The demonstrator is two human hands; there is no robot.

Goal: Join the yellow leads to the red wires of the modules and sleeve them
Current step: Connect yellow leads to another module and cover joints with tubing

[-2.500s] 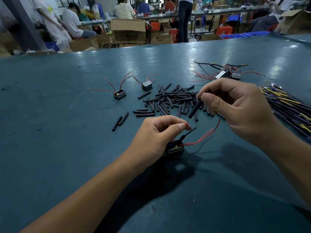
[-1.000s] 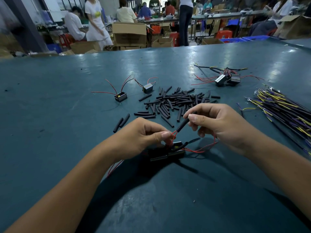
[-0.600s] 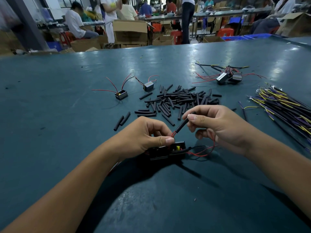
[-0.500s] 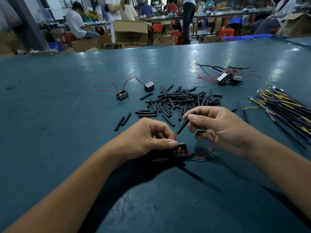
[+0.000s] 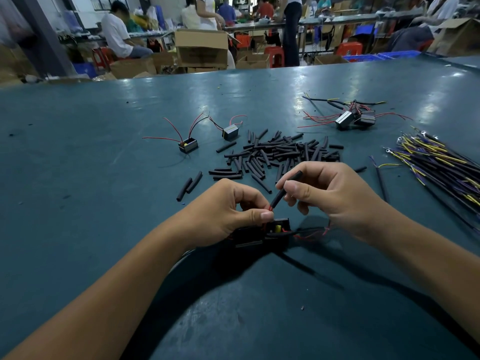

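My left hand (image 5: 223, 211) pinches a red wire (image 5: 271, 209) just above a small black module (image 5: 278, 228) lying on the table. My right hand (image 5: 330, 193) pinches a black sleeve tube (image 5: 287, 187), tilted, with its lower end over the red wire's tip. More red wires (image 5: 311, 233) trail from the module under my right hand. A heap of black sleeves (image 5: 275, 154) lies beyond my hands. The bundle of yellow leads (image 5: 439, 165) lies at the right.
Two modules with red wires (image 5: 188, 146) (image 5: 230, 132) stand at the middle left of the green table (image 5: 104, 178). A cluster of wired modules (image 5: 350, 119) lies at the back right. Two loose sleeves (image 5: 189, 185) lie left of my hands. People and cardboard boxes fill the background.
My right hand brought a sleeve from the heap down to the red wire held by my left hand, and the sleeve has slid onto the wire's tip. The module stays under my left hand.
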